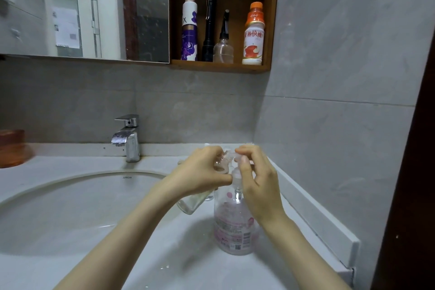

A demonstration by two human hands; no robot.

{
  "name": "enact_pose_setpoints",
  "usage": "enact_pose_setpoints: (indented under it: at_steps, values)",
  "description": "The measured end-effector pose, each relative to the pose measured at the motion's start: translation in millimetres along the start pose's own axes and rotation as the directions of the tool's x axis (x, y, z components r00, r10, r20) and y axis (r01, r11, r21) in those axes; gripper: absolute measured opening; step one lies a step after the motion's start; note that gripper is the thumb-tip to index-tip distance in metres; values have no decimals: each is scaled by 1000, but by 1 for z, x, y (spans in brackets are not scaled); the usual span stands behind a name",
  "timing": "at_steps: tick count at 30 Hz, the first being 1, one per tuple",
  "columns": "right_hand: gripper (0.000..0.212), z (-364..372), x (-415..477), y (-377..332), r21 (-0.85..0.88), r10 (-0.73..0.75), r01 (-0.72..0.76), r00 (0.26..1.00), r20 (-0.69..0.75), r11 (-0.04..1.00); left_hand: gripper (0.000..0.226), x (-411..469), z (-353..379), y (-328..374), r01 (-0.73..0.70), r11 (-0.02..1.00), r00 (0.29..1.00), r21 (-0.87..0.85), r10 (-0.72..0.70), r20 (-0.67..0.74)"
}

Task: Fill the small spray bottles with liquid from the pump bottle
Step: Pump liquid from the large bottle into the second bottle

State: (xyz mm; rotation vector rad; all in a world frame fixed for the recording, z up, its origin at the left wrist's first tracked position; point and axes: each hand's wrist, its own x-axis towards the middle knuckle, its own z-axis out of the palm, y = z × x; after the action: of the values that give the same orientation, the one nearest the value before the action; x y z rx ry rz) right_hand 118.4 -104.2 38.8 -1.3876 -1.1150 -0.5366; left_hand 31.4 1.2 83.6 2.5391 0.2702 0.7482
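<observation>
Grey wall tiles back a white bathroom desk (176,266). The left hand (202,172) has its grip curled round the upper part of a small clear plastic spray bottle (191,203). It holds the bottle tilted above the desk, base down-left and neck up beside the pump spout. The right hand (256,179) has its grip pinching the head of a tall clear pump bottle with a pink label (235,231). This bottle stands upright on the desk, just right of the oval white basin (70,207). A chrome tap (128,139) rises behind the basin. Higher up, a wooden wall shelf (219,67) carries a purple-and-white can (189,30), a black torch (209,26), a clear black-nozzled sprayer (223,47) and an orange-capped drink bottle (253,35).
</observation>
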Motion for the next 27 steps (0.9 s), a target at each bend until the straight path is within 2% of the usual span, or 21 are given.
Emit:
enact_pose_setpoints:
  at_steps: [3, 6, 11, 18, 22, 27]
  values:
    - [32, 8, 3, 6, -78, -75, 68, 993, -91, 995, 27, -1, 1, -3, 26, 999, 1000, -30, -26, 7]
    - [38, 8, 1, 13, -164, -121, 96, 981, -149, 982, 24, 0, 8, -6, 15, 1000, 1000, -7, -15, 10]
    - [41, 13, -2, 17, -137, -84, 66, 988, -127, 988, 18, 0, 12, -12, 48, 996, 999, -74, -48, 0]
    - [30, 9, 1, 17, -39, -68, 65, 994, -85, 997, 17, 4, 11, -7, 33, 991, 999, -127, -37, -25]
    - [36, 7, -1, 13, -59, -62, 57, 994, -88, 997, 16, 0, 10, -4, 47, 987, 999, -151, -49, -7]
    - [33, 8, -7, 13, -75, -37, 31, 997, -74, 997, 13, -4, 13, -4, 57, 985, 998, -166, -56, 10]
